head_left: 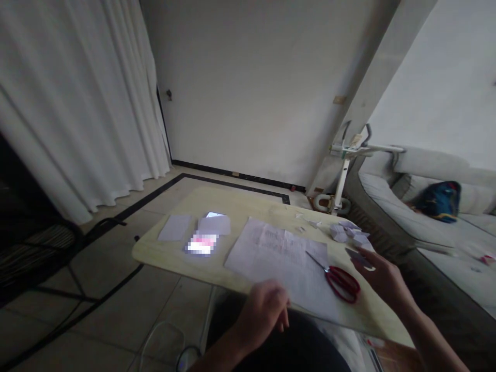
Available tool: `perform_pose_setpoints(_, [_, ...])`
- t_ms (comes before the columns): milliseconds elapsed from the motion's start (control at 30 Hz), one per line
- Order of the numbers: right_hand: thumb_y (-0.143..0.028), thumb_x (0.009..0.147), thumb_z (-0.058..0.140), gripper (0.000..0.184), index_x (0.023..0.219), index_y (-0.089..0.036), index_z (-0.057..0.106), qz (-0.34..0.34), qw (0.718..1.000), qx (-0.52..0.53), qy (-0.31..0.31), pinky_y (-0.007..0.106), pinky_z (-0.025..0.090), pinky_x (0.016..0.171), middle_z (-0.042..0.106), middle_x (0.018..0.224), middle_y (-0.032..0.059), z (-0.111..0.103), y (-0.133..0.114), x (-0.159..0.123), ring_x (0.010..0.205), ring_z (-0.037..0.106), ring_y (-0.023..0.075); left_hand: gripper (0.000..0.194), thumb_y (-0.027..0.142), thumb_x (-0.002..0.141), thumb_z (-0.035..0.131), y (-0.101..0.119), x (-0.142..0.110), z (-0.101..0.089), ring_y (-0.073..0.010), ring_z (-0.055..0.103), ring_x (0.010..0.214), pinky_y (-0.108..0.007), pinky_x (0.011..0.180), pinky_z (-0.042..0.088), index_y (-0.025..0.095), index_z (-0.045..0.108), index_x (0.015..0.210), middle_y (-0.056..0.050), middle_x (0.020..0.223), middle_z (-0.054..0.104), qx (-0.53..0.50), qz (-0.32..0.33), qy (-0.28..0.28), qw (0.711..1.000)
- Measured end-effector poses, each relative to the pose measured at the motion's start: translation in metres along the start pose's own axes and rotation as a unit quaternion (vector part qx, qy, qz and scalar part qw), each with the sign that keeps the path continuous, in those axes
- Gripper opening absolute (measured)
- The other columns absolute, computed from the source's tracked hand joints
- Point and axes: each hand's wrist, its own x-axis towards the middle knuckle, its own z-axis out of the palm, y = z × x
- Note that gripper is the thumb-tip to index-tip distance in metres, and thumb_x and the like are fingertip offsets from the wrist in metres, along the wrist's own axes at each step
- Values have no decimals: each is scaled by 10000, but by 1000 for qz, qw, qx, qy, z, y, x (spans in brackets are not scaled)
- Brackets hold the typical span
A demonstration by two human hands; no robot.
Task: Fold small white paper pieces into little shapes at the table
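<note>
Over the table's right side, my right hand (382,276) pinches a small flat grey piece (359,257), perhaps folded paper in shade. Just beyond it sit several folded white paper pieces (351,232). My left hand (265,305) hangs above my lap at the near table edge, its fingers curled; nothing shows in it. Between the hands lies a large printed paper sheet (277,253). Red-handled scissors (341,283) rest with their blades on the sheet and handles partly over the table.
On the pale table (155,253), a lit phone (201,244) lies by white paper pieces (175,227). Small paper scraps (313,223) lie near the far edge. A grey sofa (445,258) stands right, white exercise equipment (343,175) behind, a dark chair (50,253) left.
</note>
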Motion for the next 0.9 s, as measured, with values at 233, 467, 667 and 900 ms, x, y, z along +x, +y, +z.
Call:
perform_pose_setpoints(233, [-500,741,580,400,922,-175,728,148,989,-9,-28,326,516,591,769,798,130,9,23,-3,722,725,307,283,364,871,469,1,-1,-5,-105,492,417,-207,444,394,181,539,667,30,484,534,17,4,-5,1000])
perform_pose_setpoints(467, [-329,829,577,302,1019,-169,749,172,984,-42,-32,269,536,726,783,922,98,10,11,-8,840,731,242,397,474,888,500,1,-5,-12,-126,529,450,-230,502,447,204,537,599,28,487,551,54,29,-7,998])
perform_pose_setpoints(667, [-340,826,609,324,1048,-151,751,172,984,-21,-35,277,536,720,781,918,103,8,4,-13,833,729,242,399,507,875,507,-1,-4,-18,-130,524,436,-224,460,423,199,562,628,21,483,554,53,32,3,998])
perform_pose_setpoints(900, [-574,706,694,529,997,-135,742,135,990,40,-13,396,529,619,750,914,195,-9,15,0,745,712,325,369,428,921,437,7,10,-61,-148,612,540,-217,510,468,195,565,665,-3,567,608,189,107,173,961])
